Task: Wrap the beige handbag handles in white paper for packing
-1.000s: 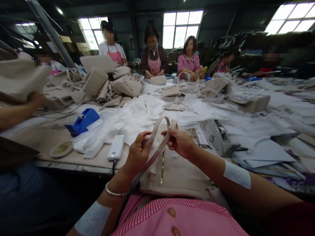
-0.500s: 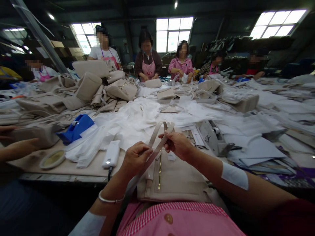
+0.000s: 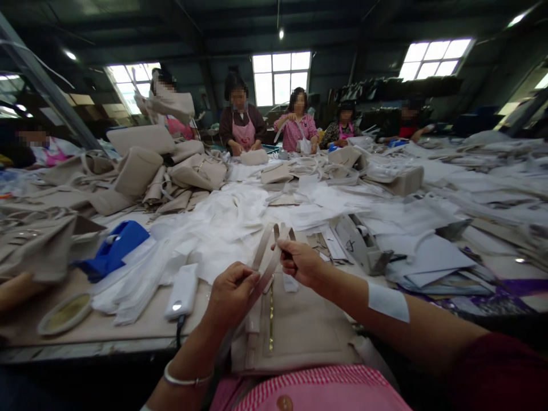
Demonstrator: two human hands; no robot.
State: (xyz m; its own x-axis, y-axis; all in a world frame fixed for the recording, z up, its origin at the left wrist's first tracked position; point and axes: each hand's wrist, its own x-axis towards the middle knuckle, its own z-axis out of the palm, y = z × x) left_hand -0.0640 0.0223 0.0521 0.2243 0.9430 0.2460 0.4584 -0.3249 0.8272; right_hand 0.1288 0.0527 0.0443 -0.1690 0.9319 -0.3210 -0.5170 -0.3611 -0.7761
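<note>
A beige bag [image 3: 308, 325] with a gold zip lies at the table's front edge, against the pink apron. Its long beige strap [image 3: 269, 267] rises in a loop above it. My left hand [image 3: 233, 294], with a bracelet on the wrist, pinches the strap low on the left side. Higher up and to the right, my right hand [image 3: 297, 261] grips the strap near the top of the loop. A small white tag [image 3: 290, 283] sits on the bag below my right hand.
A white power bank [image 3: 182, 291], a blue tape dispenser [image 3: 115, 248] and a round tape roll [image 3: 64, 314] lie left. A grey dispenser [image 3: 357, 242] stands right. White sheets [image 3: 231, 217] and piled beige bags [image 3: 141, 177] lie beyond. Several people work across the table.
The view has shifted, and both hands still hold the strap, with my right hand slightly closer to the loop's top. A person across the table has lifted a beige bag.
</note>
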